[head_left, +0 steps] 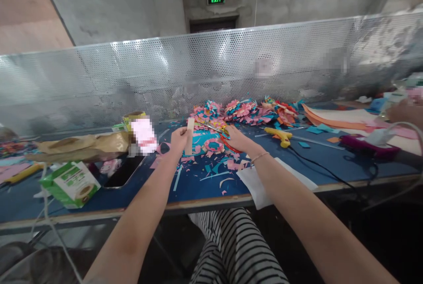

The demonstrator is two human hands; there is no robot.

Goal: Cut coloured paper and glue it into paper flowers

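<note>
Pinched in my left hand (179, 138) is a narrow cream paper strip (189, 137), standing roughly upright. My right hand (237, 138) is closed around the red-handled scissors (229, 144), whose blades point left toward the strip. How far the blades are parted is too small to tell. Between and below my hands lie blue paper pieces (200, 138), a pink and blue paper ring (213, 145) and many small paper scraps (211, 168). Just behind them sits a heap of fringed paper flowers (243, 110) in pink, blue and orange.
A yellow glue gun (280, 136) with a black cord lies to the right, near stacked coloured paper sheets (340, 116). White paper (277, 182) overhangs the table edge under my right forearm. At left are a green box (69, 185), brown wrapping (86, 146) and a phone-like screen (143, 134).
</note>
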